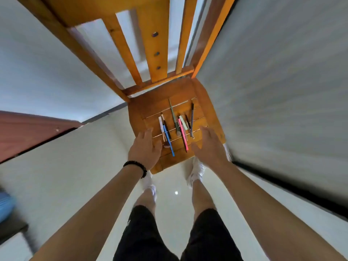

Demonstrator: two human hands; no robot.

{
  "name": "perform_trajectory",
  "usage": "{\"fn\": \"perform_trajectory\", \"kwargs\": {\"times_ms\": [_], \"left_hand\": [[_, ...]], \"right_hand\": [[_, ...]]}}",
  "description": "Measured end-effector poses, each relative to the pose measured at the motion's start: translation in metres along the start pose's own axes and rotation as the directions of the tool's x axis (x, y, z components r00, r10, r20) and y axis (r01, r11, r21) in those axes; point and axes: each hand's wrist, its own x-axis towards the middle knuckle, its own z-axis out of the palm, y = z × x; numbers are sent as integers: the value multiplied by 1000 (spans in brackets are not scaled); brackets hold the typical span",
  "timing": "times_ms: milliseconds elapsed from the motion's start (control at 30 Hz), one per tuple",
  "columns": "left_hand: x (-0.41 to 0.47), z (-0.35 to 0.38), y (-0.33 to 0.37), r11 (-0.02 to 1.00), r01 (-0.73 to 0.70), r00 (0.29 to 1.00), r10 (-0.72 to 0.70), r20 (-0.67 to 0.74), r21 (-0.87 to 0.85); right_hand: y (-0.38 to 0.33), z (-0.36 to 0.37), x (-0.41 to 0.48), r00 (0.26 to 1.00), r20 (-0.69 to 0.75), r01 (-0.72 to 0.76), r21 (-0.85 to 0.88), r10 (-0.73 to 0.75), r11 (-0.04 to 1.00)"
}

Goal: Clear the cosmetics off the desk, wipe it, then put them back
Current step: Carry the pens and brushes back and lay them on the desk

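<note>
Both grips are spread and hold nothing: left grip at the chair seat's near-left edge, right grip at its near-right edge. Cosmetics lie loose mid-seat between them, with the blue pencil closest to the near edge. Likely best to sweep inward from both sides and bundle the sticks lengthwise so none rolls off.

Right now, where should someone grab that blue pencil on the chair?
Probably best to pinch the blue pencil by its near end, coming from the chair seat's front edge: that end pokes clear, while its far half lies crowded against other sticks.
</note>
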Motion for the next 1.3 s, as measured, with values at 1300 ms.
{"fn": "perform_trajectory", "kwargs": {"times_ms": [1300], "left_hand": [[94,65,-11,935,-18,926,-117,-359,-354]], "right_hand": [[11,52,127,972,-177,155,-11,-155,988]]}}
